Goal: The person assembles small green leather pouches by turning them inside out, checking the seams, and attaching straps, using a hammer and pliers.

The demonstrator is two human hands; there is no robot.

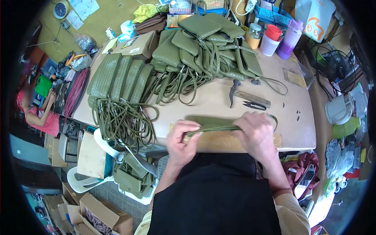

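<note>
A green pouch (215, 123) is held between my two hands over a tan board (217, 141) at the table's front edge. My left hand (183, 141) pinches its left end between thumb and fingers. Curled over its right end are the fingers of my right hand (255, 131). A thin green strap loop (275, 122) shows just past my right hand. Beyond the pouch lie black thread snips (254, 105), a flat metal bar (252, 98) and a dark curved tool (233, 93).
Green woven pouches (117, 78) with tangled straps lie at the left, and more green pouches (199, 43) are heaped at the back. A red-lidded cup (270, 41) and a purple bottle (290, 39) stand back right. Another person (41, 117) is at far left.
</note>
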